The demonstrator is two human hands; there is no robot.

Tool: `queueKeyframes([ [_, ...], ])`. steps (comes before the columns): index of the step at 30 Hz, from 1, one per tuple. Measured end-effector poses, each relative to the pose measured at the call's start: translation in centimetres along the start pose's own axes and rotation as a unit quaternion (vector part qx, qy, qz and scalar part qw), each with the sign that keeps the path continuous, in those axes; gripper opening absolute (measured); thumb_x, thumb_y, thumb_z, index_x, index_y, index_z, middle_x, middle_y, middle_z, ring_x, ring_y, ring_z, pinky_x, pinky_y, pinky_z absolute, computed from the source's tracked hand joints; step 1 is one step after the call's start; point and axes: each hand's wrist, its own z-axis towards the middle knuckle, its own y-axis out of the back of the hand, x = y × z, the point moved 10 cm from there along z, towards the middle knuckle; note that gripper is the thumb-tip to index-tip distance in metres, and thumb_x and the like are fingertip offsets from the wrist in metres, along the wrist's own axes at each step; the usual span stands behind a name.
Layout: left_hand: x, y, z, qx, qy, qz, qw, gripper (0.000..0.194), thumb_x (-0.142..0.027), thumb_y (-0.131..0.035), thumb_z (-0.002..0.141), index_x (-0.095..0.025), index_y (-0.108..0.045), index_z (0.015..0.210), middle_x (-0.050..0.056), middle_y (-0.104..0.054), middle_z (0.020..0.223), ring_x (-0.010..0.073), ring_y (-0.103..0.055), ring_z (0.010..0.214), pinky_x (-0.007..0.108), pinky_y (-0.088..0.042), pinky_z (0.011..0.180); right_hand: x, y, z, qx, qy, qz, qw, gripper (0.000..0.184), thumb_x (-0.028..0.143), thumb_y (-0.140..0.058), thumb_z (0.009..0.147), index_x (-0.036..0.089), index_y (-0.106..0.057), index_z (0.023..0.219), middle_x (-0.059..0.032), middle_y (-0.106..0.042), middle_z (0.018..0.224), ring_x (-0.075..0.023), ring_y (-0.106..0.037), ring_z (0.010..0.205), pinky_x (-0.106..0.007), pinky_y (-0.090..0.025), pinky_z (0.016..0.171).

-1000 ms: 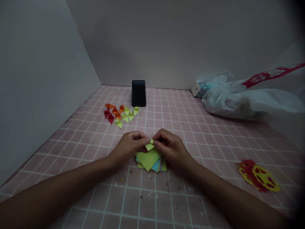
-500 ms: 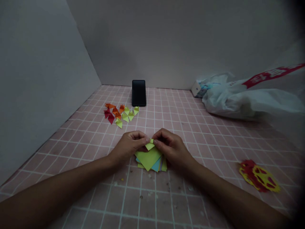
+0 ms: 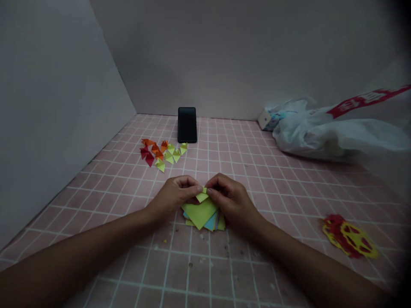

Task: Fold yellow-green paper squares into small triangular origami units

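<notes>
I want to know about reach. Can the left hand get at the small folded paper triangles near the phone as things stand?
Probably yes. The folded triangles lie ahead of the left hand on bare pink tiles, nothing between. But both hands pinch a small green paper, so the left must first let go.

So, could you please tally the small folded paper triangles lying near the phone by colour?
Red triangles: 2
Orange triangles: 4
Yellow-green triangles: 5
Total: about 11; they overlap in dim light, so the counts are approximate.
</notes>
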Motion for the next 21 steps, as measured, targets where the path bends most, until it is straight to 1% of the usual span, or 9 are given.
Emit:
queueKeyframes([
  [4,-0.2,0.0,0.0,-0.002,-0.004,0.009,1.0,0.017,-0.029,-0.074,0.07,-0.017,-0.063,0.071,-0.003,-0.061,0.063,0.0084,-0.056,0.054,0.019,-0.041,0.053,-0.3,0.0,0.0,-0.005,-0.008,0.003,1.0,0.005,0.017,-0.058,0.083,0.019,-0.061,0.079,-0.0004,-0.058,0.074,-0.0138,-0.051,0.067,-0.026,-0.039,0.059],
  [7,-0.5,0.0,-0.2,-0.009,-0.015,0.027,0.999,0.019,-0.031,-0.074,0.071,-0.016,-0.063,0.071,-0.003,-0.061,0.061,0.0082,-0.055,0.052,0.019,-0.039,0.052,-0.5,-0.1,0.0,-0.003,-0.02,0.018,1.0,0.005,0.019,-0.058,0.083,0.019,-0.061,0.079,-0.0003,-0.057,0.073,-0.0136,-0.05,0.066,-0.026,-0.039,0.059],
  [10,-0.8,0.1,-0.3,-0.018,-0.026,0.054,0.998,0.022,-0.034,-0.074,0.07,-0.016,-0.062,0.071,-0.003,-0.06,0.06,0.0088,-0.053,0.052,0.02,-0.038,0.052,-0.7,-0.2,0.0,0.003,-0.034,0.049,0.998,0.005,0.022,-0.059,0.083,0.019,-0.061,0.079,0.0001,-0.056,0.071,-0.0136,-0.049,0.065,-0.026,-0.038,0.057],
  [14,-1.2,0.2,-0.4,-0.03,-0.042,0.072,0.996,0.025,-0.035,-0.075,0.067,-0.015,-0.061,0.07,-0.002,-0.06,0.059,0.0089,-0.052,0.051,0.021,-0.038,0.052,-0.6,-0.5,0.1,0.021,-0.044,0.097,0.994,0.01,0.027,-0.058,0.085,0.019,-0.06,0.079,0.0004,-0.054,0.071,-0.0132,-0.048,0.063,-0.025,-0.039,0.056],
  [18,-1.1,0.1,-0.4,-0.021,-0.036,0.062,0.997,0.022,-0.033,-0.075,0.068,-0.015,-0.063,0.07,-0.003,-0.061,0.06,0.0083,-0.053,0.052,0.02,-0.04,0.053,-0.8,-0.4,0.2,0.018,-0.041,0.063,0.997,0.009,0.025,-0.062,0.082,0.019,-0.059,0.077,0.0,-0.055,0.072,-0.0132,-0.048,0.064,-0.025,-0.039,0.057],
  [21,-0.6,-0.1,-0.3,-0.003,-0.024,0.027,0.999,0.022,-0.036,-0.073,0.073,-0.015,-0.065,0.072,-0.002,-0.063,0.064,0.0091,-0.057,0.057,0.02,-0.044,0.057,-1.0,-0.1,0.2,0.004,-0.042,0.049,0.998,0.009,0.024,-0.061,0.082,0.019,-0.059,0.075,0.0002,-0.054,0.071,-0.0134,-0.048,0.064,-0.025,-0.038,0.056],
])
